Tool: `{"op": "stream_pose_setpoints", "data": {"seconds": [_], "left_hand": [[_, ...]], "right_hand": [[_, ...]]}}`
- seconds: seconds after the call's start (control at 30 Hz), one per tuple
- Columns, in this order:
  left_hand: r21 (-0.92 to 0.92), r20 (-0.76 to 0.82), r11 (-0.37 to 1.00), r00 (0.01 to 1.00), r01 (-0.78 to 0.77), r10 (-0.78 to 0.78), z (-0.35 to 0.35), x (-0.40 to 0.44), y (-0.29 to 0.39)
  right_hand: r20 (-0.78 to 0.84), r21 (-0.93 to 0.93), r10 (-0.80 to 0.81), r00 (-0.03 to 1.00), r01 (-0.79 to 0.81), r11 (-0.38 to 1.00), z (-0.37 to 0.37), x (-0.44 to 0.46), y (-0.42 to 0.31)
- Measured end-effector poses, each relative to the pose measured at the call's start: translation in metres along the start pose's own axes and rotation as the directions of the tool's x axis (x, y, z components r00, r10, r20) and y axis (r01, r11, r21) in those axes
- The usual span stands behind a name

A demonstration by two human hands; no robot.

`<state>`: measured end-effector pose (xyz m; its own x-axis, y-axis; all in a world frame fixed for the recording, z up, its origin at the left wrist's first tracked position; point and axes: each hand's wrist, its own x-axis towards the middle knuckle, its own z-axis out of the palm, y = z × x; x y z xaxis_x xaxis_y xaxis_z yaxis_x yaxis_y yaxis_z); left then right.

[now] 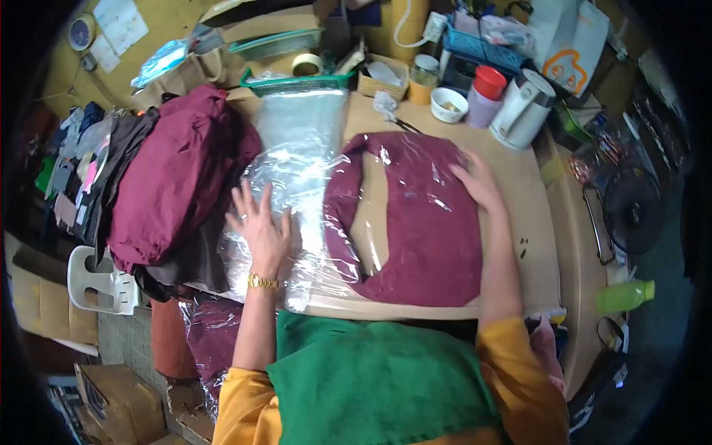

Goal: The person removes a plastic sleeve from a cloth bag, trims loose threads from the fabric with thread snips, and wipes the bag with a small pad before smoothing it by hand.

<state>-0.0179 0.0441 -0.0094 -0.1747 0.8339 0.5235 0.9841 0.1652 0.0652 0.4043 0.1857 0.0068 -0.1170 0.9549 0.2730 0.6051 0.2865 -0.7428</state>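
Observation:
A folded maroon garment lies on the brown tabletop before me, with shiny clear plastic over at least part of it. Bare tabletop shows through a gap between its left strip and its main panel. My left hand, a gold watch on the wrist, rests with fingers spread on crinkled clear plastic bags left of the garment. At the garment's upper right edge lies my right hand, fingers stretched out and touching the cloth. Neither hand grips anything that I can see.
A heap of maroon clothes covers the table's left side. Scissors, a white bowl, a red-lidded container and a kettle stand or lie along the back. A green basket holds tape. A white stool stands left.

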Motion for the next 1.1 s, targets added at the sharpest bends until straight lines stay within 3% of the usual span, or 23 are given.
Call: {"op": "stream_pose_setpoints", "data": {"seconds": [0.07,0.1,0.13,0.17,0.2,0.23,0.27,0.3,0.33,0.4,0.43,0.5,0.53,0.6,0.67,0.7,0.77,0.83,0.9,1.0,1.03,1.07,1.1], "left_hand": [[-0.171,0.052,0.967,0.982,0.189,-0.183,-0.014,0.005,-0.024],[-0.336,0.139,0.870,0.932,0.361,-0.334,-0.019,0.003,-0.036],[-0.332,0.112,0.880,0.940,0.341,-0.322,-0.008,0.000,-0.049],[-0.305,0.098,0.913,0.962,0.271,-0.253,0.000,0.000,-0.057],[-0.496,0.110,0.839,0.974,0.226,-0.197,-0.008,0.001,-0.049],[-0.342,-0.183,0.938,0.983,-0.064,0.001,0.009,0.005,-0.051],[-0.503,0.192,0.839,0.974,0.206,-0.124,-0.009,0.007,-0.041],[-0.466,0.537,0.722,0.812,0.512,-0.229,-0.029,0.010,-0.030],[-0.488,0.387,0.794,0.905,0.363,-0.176,-0.015,-0.002,-0.038],[-0.594,0.300,0.749,0.945,0.292,-0.130,-0.052,-0.016,-0.053],[-0.581,0.419,0.717,0.897,0.385,-0.143,-0.091,-0.025,-0.065],[-0.719,0.254,0.641,0.960,0.270,-0.120,-0.121,-0.070,-0.110],[-0.726,0.346,0.572,0.922,0.381,-0.174,-0.142,-0.100,-0.132],[-0.636,0.446,0.551,0.840,0.541,-0.309,-0.196,-0.161,-0.169],[-0.467,0.456,0.514,0.694,0.720,-0.558,-0.240,-0.234,-0.194],[-0.495,0.358,0.494,0.686,0.715,-0.634,-0.257,-0.264,-0.199],[-0.316,0.356,0.332,0.435,0.889,-0.827,-0.286,-0.329,-0.210],[-0.191,0.204,0.337,0.373,0.922,-0.905,-0.283,-0.414,-0.234],[-0.228,0.299,0.011,0.081,0.974,-0.951,-0.278,-0.469,-0.246],[0.357,0.186,-0.029,-0.101,0.934,-0.977,-0.234,-0.505,-0.256],[0.392,0.161,-0.252,-0.336,0.885,-0.928,-0.212,-0.499,-0.261],[0.469,0.015,-0.251,-0.292,0.847,-0.956,-0.199,-0.463,-0.245],[0.502,-0.037,-0.141,-0.142,0.853,-0.989,-0.177,-0.455,-0.246]], "right_hand": [[-0.115,-0.226,0.237,0.965,-0.258,0.939,-0.024,-0.053,-0.029],[-0.059,-0.288,0.297,0.953,-0.301,0.909,-0.025,-0.077,-0.040],[-0.005,-0.352,0.359,0.933,-0.337,0.873,-0.025,-0.098,-0.048],[-0.004,-0.328,0.326,0.946,-0.309,0.893,-0.014,-0.117,-0.059],[0.006,-0.301,0.292,0.957,-0.276,0.913,0.000,-0.134,-0.069],[-0.021,-0.317,0.182,0.983,-0.179,0.931,0.015,-0.139,-0.064],[-0.024,-0.320,0.061,0.998,-0.065,0.945,0.033,-0.139,-0.057],[0.060,0.125,0.124,0.990,-0.131,0.984,0.039,-0.134,-0.049],[0.036,0.213,0.190,0.981,-0.193,0.958,0.045,-0.128,-0.038],[0.026,-0.130,-0.051,0.998,0.054,0.990,0.021,-0.112,-0.068],[0.041,-0.061,-0.108,0.993,0.111,0.992,0.013,-0.106,-0.096],[0.078,0.030,-0.186,0.979,0.184,0.982,0.008,-0.097,-0.155],[0.087,-0.014,-0.330,0.940,0.332,0.943,0.011,-0.102,-0.188],[0.112,-0.047,-0.472,0.874,0.479,0.876,0.033,-0.119,-0.237],[0.195,0.175,-0.767,0.611,0.748,0.640,0.062,-0.141,-0.281],[0.221,0.294,-0.830,0.512,0.776,0.558,0.081,-0.152,-0.311],[0.182,0.486,-0.915,0.359,0.776,0.401,0.140,-0.164,-0.340],[0.232,0.606,-0.948,0.218,0.730,0.316,0.200,-0.177,-0.358],[0.163,0.727,-0.959,0.231,0.629,0.275,0.286,-0.197,-0.354],[0.485,0.614,-0.861,0.151,0.643,0.458,0.381,-0.220,-0.323],[0.640,0.476,-0.756,0.136,0.702,0.530,0.404,-0.228,-0.312],[0.732,0.344,-0.671,0.118,0.786,0.513,0.432,-0.233,-0.291],[0.735,0.342,-0.668,0.119,0.785,0.516,0.433,-0.234,-0.282]]}}
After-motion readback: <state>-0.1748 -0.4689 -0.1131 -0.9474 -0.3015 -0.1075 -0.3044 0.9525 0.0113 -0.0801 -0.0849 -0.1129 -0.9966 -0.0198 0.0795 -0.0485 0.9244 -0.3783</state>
